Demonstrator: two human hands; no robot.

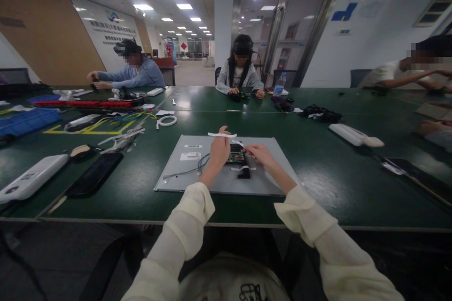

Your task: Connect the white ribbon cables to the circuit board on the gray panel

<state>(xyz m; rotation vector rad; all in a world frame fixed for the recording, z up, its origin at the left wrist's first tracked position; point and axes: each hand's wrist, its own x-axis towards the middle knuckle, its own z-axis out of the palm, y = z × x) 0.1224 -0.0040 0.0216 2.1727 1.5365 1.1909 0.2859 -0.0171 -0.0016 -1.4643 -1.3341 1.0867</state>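
Green counter bears flat grey panel; above it, right hand pinches white strip, left hand unclear; glass door beyond.

Forearms are slanting inward; the left hand is pointing forward, while the right hand is angling leftward, its thumb and fingers pinching.

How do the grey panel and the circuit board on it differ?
The panel is far larger than the circuit board. The panel is pale grey; the circuit board is green with dark parts. The panel lies on the table, while the circuit board sits on the panel.
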